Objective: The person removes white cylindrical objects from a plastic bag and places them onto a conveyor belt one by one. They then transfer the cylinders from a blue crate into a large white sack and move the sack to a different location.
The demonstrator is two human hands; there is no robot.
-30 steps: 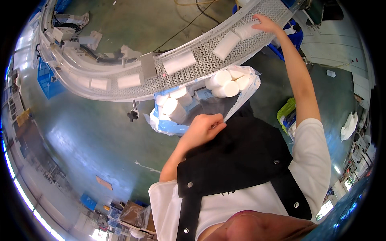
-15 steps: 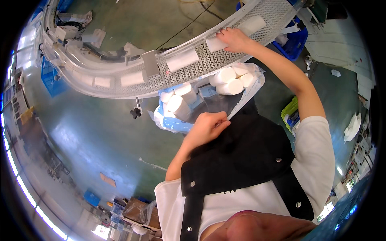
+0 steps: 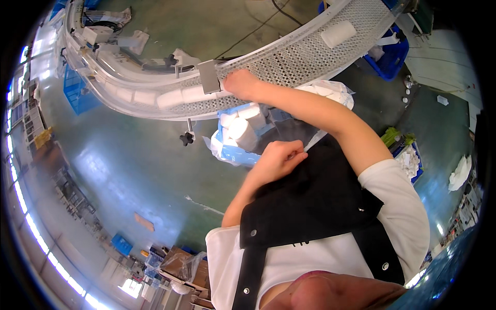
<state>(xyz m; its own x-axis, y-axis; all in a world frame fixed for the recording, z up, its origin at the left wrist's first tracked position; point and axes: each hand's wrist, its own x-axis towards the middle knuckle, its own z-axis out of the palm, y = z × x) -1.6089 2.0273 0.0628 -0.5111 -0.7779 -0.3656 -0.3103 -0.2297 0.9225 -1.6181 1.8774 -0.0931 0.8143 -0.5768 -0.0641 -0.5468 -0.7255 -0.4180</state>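
Note:
My right hand (image 3: 242,85) reaches over the conveyor belt (image 3: 279,64), its fingers curled at the end of a white roll (image 3: 222,92) beside an upright metal plate (image 3: 208,76). Most of that roll is hidden by hand and plate. Just left of it, another white roll (image 3: 194,94) lies in line with more rolls. Close to my body, my left hand (image 3: 283,157) pinches the rim of a clear and blue plastic bag (image 3: 235,155). Several white rolls (image 3: 242,132) stand in the bag's left part. My right forearm covers part of the bag's right side.
A single roll (image 3: 338,34) lies farther up the belt at the right. Below the belt's edge sticks out a black star knob (image 3: 187,138). A blue crate (image 3: 391,59) stands under the belt's right end, and a blue basket (image 3: 77,90) is at left.
My right hand has moved left along the belt, from the upper right to the metal plate. The rolls there now lie closer together. My left hand stays at the bag's rim.

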